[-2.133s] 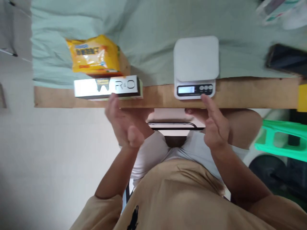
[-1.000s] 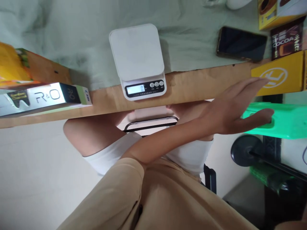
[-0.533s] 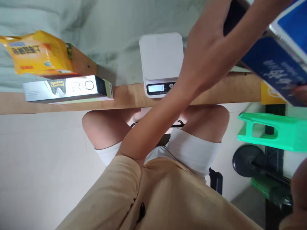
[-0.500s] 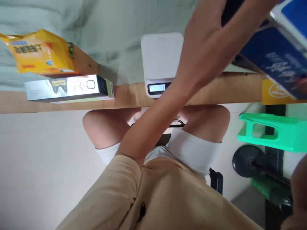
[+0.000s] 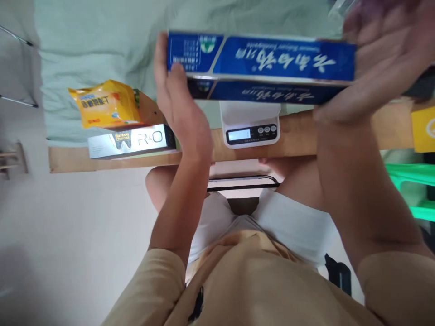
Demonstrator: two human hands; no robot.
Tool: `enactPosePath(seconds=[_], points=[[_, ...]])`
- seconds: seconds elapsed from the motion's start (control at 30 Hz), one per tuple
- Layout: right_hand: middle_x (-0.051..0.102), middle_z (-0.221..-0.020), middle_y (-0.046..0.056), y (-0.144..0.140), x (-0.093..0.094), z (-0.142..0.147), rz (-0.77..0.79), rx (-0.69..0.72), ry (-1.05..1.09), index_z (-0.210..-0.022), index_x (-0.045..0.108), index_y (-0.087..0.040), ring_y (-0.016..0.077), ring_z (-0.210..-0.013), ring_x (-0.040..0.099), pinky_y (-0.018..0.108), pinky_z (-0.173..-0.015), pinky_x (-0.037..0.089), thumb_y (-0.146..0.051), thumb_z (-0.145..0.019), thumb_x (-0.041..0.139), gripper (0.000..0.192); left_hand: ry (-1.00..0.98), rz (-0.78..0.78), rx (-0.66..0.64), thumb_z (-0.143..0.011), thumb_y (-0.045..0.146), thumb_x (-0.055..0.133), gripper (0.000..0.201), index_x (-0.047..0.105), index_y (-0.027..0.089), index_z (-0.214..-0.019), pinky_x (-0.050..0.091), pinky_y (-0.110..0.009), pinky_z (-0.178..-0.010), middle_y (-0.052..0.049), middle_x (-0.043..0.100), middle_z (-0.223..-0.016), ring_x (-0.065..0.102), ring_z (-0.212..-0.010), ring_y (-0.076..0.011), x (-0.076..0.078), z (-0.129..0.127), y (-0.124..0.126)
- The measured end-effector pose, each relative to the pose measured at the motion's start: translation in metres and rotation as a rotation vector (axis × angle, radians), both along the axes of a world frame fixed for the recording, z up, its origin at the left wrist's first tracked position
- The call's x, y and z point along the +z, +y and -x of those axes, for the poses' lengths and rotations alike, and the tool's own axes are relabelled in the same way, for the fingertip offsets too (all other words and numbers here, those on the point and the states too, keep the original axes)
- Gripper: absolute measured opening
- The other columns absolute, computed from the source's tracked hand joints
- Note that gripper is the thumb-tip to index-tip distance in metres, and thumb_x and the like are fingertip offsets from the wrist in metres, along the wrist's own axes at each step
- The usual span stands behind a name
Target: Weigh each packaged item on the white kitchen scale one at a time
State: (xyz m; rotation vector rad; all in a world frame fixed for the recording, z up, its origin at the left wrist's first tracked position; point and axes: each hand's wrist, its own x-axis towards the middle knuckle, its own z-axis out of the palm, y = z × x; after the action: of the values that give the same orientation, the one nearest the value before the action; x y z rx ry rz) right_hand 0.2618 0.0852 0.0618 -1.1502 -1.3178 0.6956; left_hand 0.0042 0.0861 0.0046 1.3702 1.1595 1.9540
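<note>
A long blue toothpaste box (image 5: 268, 63) with white lettering is held level between my two hands, above the white kitchen scale (image 5: 250, 124). My left hand (image 5: 180, 108) presses against the box's left end, fingers flat. My right hand (image 5: 370, 68) cups the right end from behind. The scale's platform is mostly hidden behind the box; its lit display and three buttons show below it. The scale sits at the front edge of a wooden board (image 5: 299, 136).
A silver toothpaste box (image 5: 131, 140) lies on the board's left end, with a yellow snack bag (image 5: 103, 103) behind it. A pale green cloth (image 5: 102, 40) covers the surface beyond. A yellow box (image 5: 423, 129) and a green plastic stool (image 5: 414, 185) are at the right.
My left hand reached across to the right and came back with the blue box. Both hands now hold it crosswise over the scale, where before nothing was above it.
</note>
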Motion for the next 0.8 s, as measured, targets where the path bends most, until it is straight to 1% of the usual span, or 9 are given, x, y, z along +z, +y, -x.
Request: enactPosePath(seconds=[0.1, 0.2, 0.3, 0.43, 0.57, 0.63, 0.7, 0.73, 0.8], points=[[0.059, -0.142, 0.004, -0.001, -0.013, 0.015, -0.241, 0.053, 0.164, -0.131, 0.047, -0.020, 0.0134, -0.152, 0.049, 0.040, -0.122, 0.042, -0.038, -0.099, 0.004, 0.056, -0.095, 0.051, -0.066, -0.092, 0.082, 0.047, 0.075, 0.050, 0.026, -0.141, 0.052, -0.038, -0.120, 0.001, 0.060, -0.145, 0.058, -0.138, -0.0198, -0.027, 0.010, -0.012], [0.055, -0.145, 0.002, 0.000, -0.016, 0.014, -0.159, 0.077, 0.085, -0.133, 0.041, -0.023, 0.0114, -0.154, 0.046, 0.038, -0.123, 0.041, -0.036, -0.098, 0.000, 0.055, -0.009, 0.110, -0.099, -0.097, 0.079, 0.038, 0.071, 0.044, 0.028, -0.146, 0.045, -0.043, -0.129, -0.001, 0.053, -0.156, 0.050, -0.149, -0.0219, -0.044, 0.011, -0.026], [0.052, -0.149, 0.008, 0.003, -0.018, 0.010, -0.106, 0.064, -0.039, -0.133, 0.033, -0.019, 0.0116, -0.151, 0.049, 0.042, -0.124, 0.042, -0.032, -0.098, -0.002, 0.051, 0.079, 0.170, -0.130, -0.097, 0.080, 0.031, 0.070, 0.040, 0.036, -0.151, 0.037, -0.048, -0.136, 0.003, 0.047, -0.162, 0.041, -0.157, -0.0228, -0.053, 0.012, -0.033], [0.050, -0.152, 0.014, 0.004, -0.030, 0.012, -0.092, 0.078, -0.068, -0.132, 0.032, -0.016, 0.0112, -0.147, 0.053, 0.041, -0.125, 0.044, -0.030, -0.099, 0.007, 0.044, 0.022, 0.177, -0.125, -0.099, 0.073, 0.038, 0.055, 0.048, 0.044, -0.145, 0.037, -0.047, -0.137, 0.009, 0.051, -0.158, 0.043, -0.157, -0.0212, -0.056, 0.012, -0.033], [0.056, -0.144, 0.008, 0.011, -0.044, 0.009, -0.153, 0.052, -0.124, -0.133, 0.036, -0.019, 0.0126, -0.148, 0.052, 0.038, -0.119, 0.049, -0.034, -0.100, 0.006, 0.047, 0.025, 0.144, -0.162, -0.100, 0.071, 0.037, 0.053, 0.048, 0.044, -0.145, 0.038, -0.048, -0.136, 0.010, 0.051, -0.158, 0.042, -0.157, -0.0219, -0.063, 0.014, -0.028], [0.060, -0.140, 0.005, 0.015, -0.046, 0.002, -0.245, 0.052, -0.096, -0.134, 0.045, -0.019, 0.0136, -0.149, 0.052, 0.042, -0.126, 0.041, -0.038, -0.101, 0.008, 0.053, 0.037, 0.099, -0.178, -0.100, 0.070, 0.037, 0.053, 0.046, 0.045, -0.147, 0.033, -0.051, -0.139, 0.013, 0.049, -0.160, 0.038, -0.160, -0.0227, -0.063, 0.015, -0.029], [0.061, -0.142, 0.001, 0.012, -0.045, -0.009, -0.266, 0.078, -0.042, -0.136, 0.054, -0.020, 0.0124, -0.150, 0.050, 0.043, -0.132, 0.028, -0.035, -0.099, 0.001, 0.066, 0.049, 0.046, -0.118, -0.099, 0.068, 0.042, 0.054, 0.045, 0.045, -0.147, 0.027, -0.052, -0.140, 0.015, 0.047, -0.160, 0.032, -0.162, -0.0237, -0.057, 0.015, -0.035], [0.061, -0.144, -0.001, 0.007, -0.044, -0.014, -0.247, 0.058, 0.013, -0.135, 0.057, -0.020, 0.0108, -0.149, 0.051, 0.042, -0.132, 0.027, -0.032, -0.098, -0.005, 0.073, 0.056, 0.030, -0.064, -0.098, 0.066, 0.046, 0.055, 0.046, 0.043, -0.147, 0.026, -0.053, -0.140, 0.015, 0.046, -0.161, 0.031, -0.163, -0.0246, -0.051, 0.014, -0.041], [0.068, -0.130, 0.000, -0.010, -0.045, -0.023, -0.197, -0.101, 0.153, -0.124, 0.061, -0.022, 0.0081, -0.131, 0.065, 0.038, -0.115, 0.046, -0.033, -0.098, -0.010, 0.077, 0.071, -0.027, 0.068, -0.094, 0.063, 0.053, 0.052, 0.053, 0.038, -0.140, 0.034, -0.055, -0.133, 0.011, 0.054, -0.154, 0.040, -0.157, -0.0260, -0.038, 0.009, -0.054]])
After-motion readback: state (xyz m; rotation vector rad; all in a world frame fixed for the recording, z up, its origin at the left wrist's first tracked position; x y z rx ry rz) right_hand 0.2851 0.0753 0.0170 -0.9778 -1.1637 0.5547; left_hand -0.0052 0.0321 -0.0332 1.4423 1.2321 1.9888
